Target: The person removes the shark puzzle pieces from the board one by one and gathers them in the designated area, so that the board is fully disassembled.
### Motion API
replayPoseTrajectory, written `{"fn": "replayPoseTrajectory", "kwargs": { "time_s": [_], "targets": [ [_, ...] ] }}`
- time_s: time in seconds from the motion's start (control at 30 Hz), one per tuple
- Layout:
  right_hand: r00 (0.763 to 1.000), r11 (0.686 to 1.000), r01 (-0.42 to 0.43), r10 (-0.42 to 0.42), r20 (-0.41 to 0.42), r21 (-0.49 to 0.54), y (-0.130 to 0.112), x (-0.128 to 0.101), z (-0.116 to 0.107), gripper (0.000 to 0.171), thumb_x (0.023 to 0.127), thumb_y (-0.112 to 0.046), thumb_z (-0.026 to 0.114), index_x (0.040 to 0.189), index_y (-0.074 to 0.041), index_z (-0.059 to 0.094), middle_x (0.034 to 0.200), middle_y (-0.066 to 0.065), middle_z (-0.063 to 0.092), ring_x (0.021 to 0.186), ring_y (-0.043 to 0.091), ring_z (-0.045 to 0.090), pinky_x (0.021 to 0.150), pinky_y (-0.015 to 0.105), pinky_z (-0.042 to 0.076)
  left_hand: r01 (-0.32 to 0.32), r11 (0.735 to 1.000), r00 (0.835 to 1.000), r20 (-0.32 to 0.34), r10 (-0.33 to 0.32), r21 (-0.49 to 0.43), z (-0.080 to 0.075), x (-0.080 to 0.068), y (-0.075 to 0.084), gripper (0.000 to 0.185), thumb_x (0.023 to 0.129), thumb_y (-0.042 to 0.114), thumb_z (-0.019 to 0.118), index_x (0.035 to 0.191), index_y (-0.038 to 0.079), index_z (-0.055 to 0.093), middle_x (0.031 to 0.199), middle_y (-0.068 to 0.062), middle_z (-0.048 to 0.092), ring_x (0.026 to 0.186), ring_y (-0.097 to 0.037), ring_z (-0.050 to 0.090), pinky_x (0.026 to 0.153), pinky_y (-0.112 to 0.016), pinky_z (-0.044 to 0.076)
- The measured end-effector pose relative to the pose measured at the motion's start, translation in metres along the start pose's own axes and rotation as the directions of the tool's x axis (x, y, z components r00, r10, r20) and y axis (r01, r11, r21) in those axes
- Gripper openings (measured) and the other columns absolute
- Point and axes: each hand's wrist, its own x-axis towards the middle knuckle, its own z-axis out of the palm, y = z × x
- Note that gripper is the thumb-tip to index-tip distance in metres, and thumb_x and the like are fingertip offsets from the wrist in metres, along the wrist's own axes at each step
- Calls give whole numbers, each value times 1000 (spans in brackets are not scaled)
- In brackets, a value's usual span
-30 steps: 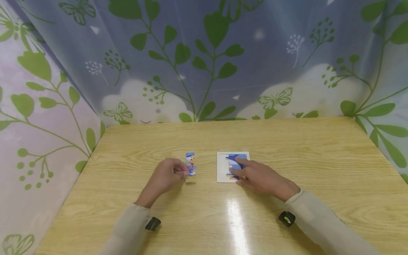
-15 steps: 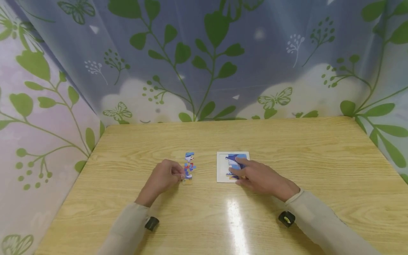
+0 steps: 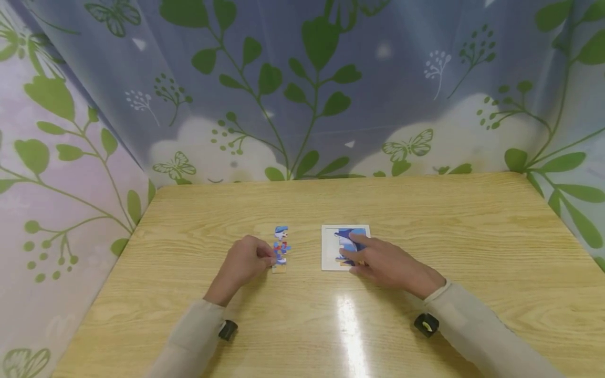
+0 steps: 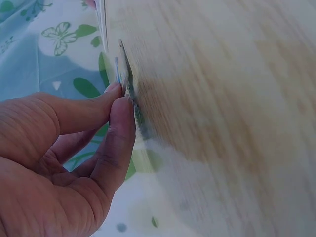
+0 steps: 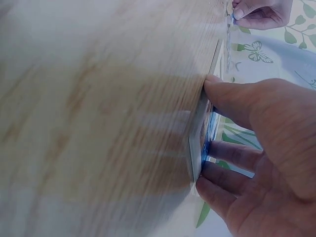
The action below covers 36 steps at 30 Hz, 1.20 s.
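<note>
In the head view my left hand (image 3: 248, 257) pinches a jigsaw piece at the lower end of a narrow strip of joined puzzle pieces (image 3: 281, 232). The strip shows a blue cap, red and purple parts and a yellow foot. Thumb and forefinger grip the thin piece (image 4: 125, 64) in the left wrist view, where it appears edge-on. My right hand (image 3: 385, 261) rests on a white puzzle frame (image 3: 329, 262), fingers spread over its blue pictured pieces (image 3: 344, 239). Its thumb touches the frame's edge (image 5: 191, 153) in the right wrist view. The hand covers part of the picture.
Both hands work over a light wooden table (image 3: 302, 315). A patterned curtain (image 3: 283, 105) with leaves and butterflies stands along the back edge, and similar cloth (image 3: 61, 210) hangs at the left. The frame's left part shows bare white backing.
My left hand drew slightly left and down with the lower pieces, then came back a little to the right. The right hand and the frame have stayed in place.
</note>
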Motion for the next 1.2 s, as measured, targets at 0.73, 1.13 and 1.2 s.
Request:
{"fn": "replayPoseTrajectory", "kwargs": {
  "time_s": [0.73,1.13,1.2],
  "targets": [
    [999,999,26,-25,-25,21,6,-10,2,42,100,-15,66,138,2,59,146,35,45,135,47,45,103,53,47,-182,983,983,-6,182,-5,25,38,64,4,88,7,78,90,4,78,87,-5,75,80,-17,70,76,-33,57],
    [1000,997,25,-24,-15,72,8,-13,4,42,101,-13,63,138,5,58,144,35,45,136,51,42,102,55,45,-169,984,983,64,173,-61,60,63,96,17,91,7,75,106,0,76,101,-11,75,94,-23,70,82,-33,57],
    [999,997,31,-30,-14,66,8,-13,5,41,101,-13,63,137,6,58,144,36,46,135,52,42,102,55,45,-155,987,985,68,158,-52,64,65,98,18,91,8,75,107,0,76,102,-11,74,93,-22,69,81,-32,56]
  ]
}}
